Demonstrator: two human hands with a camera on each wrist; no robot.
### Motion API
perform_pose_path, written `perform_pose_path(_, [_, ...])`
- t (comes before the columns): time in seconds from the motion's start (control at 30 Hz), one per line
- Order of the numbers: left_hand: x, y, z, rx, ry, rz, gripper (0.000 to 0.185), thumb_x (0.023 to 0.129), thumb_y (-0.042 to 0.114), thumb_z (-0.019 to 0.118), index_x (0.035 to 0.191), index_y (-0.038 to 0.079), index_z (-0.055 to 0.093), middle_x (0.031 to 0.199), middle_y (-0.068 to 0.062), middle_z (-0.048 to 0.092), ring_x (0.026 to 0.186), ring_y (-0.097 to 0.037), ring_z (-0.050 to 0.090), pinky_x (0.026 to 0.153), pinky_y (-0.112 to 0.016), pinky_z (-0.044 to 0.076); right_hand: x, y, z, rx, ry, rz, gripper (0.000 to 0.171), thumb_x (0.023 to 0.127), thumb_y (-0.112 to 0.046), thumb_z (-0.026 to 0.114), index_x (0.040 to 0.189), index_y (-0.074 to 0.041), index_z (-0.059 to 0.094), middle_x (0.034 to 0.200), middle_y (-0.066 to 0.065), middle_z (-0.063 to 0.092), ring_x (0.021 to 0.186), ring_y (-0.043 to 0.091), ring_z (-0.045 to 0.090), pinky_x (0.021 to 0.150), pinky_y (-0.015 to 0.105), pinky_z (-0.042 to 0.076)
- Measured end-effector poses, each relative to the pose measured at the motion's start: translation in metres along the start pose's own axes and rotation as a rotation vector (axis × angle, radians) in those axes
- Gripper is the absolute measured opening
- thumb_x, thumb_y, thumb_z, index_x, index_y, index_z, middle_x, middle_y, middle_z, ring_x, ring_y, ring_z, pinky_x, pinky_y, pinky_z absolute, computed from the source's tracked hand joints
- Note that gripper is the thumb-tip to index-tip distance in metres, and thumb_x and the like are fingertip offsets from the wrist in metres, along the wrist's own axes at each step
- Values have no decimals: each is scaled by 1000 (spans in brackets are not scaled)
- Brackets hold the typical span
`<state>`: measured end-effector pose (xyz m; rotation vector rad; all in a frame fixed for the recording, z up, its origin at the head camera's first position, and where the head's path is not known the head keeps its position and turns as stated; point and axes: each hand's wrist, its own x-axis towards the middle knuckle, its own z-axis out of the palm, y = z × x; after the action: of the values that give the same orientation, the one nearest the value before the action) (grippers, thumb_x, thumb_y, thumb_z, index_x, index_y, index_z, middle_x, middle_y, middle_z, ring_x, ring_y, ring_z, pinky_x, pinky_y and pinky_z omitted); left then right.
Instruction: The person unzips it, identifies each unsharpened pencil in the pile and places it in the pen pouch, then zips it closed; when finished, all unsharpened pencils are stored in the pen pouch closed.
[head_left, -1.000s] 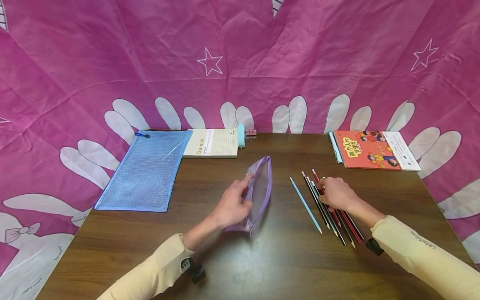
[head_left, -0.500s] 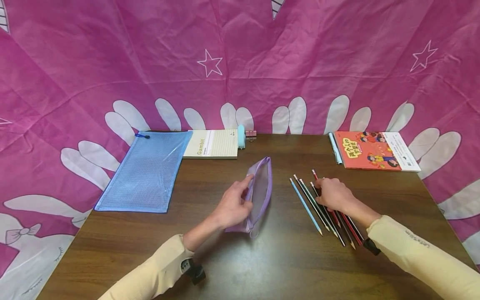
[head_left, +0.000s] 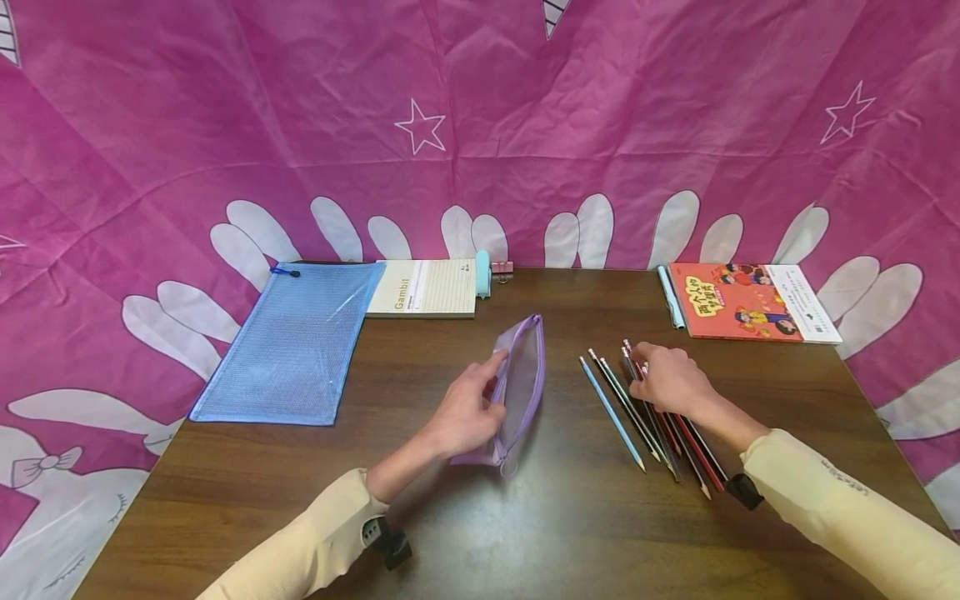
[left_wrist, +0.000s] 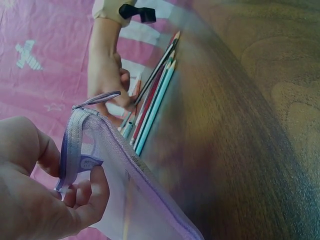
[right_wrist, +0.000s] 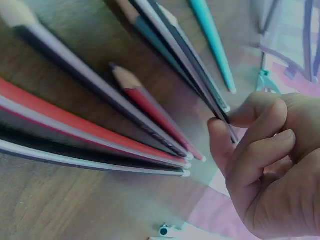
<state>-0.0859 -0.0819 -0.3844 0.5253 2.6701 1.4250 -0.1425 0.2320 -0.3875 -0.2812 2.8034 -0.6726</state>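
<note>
My left hand (head_left: 465,408) pinches the near side of a purple mesh zip pouch (head_left: 521,375), whose mouth gapes toward the right. In the left wrist view, thumb and fingers hold its zipped edge near a small tab (left_wrist: 91,163). My right hand (head_left: 671,379) is over a loose bunch of pencils (head_left: 697,450). Its thumb and index finger pinch a dark striped pencil (right_wrist: 175,57) near the eraser end, as the right wrist view shows. Red and black striped pencils lie beside it on the table. A light blue pencil (head_left: 611,412) lies left of the bunch, next to two dark pencils.
A blue mesh zip folder (head_left: 292,346) lies at the left, overlapping a notepad (head_left: 427,287). Beside that are a turquoise item (head_left: 482,275) and a pink binder clip (head_left: 502,267). At the back right, a light blue pen (head_left: 671,297) borders a red picture book (head_left: 738,300).
Two dark pencils have shifted left beside the light blue one. My right hand has drawn a dark pencil slightly back and up, away from the bunch. The left hand and pouch keep their place.
</note>
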Motion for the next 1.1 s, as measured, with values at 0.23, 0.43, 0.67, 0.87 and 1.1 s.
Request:
perform_pose_path(0.23, [0,1,0,-8,-4,-7,79,74,-7,58,151,-2,39,100,-10,56,89,-21,56,76,-35,52,-1,-8,-10,150,148,-80,47,85,-9,67,125,9,51,68,5,64,47,15,59,45,32,48])
perform_pose_path(0.43, [0,1,0,1,-9,-13,79,75,-6,58,151,-3,38,100,-11,55,89,-21,56,74,-33,52,-1,-27,-18,314,172,-16,49,89,-13,66,131,4,48,76,10,65,52,19,60,49,31,50])
perform_pose_path(0.67, [0,1,0,-4,-15,-16,79,75,-6,58,151,-3,38,100,-10,55,88,-20,55,74,-33,52,2,-49,-20,572,156,41,50,90,-10,63,134,0,43,76,12,60,48,16,49,44,26,43])
perform_pose_path(0.87, [0,1,0,-4,-14,-19,79,75,-6,58,151,-2,38,101,-11,55,89,-21,56,75,-34,52,7,-68,-14,762,177,55,49,89,-5,62,133,0,41,70,4,58,45,10,44,41,22,38])
perform_pose_path(1.1, [-1,3,0,-5,-11,-10,79,75,-6,59,151,-3,38,100,-11,55,88,-21,56,74,-34,52,17,-91,-4,901,193,47,47,87,-3,62,130,-2,41,68,2,61,41,8,44,39,20,37])
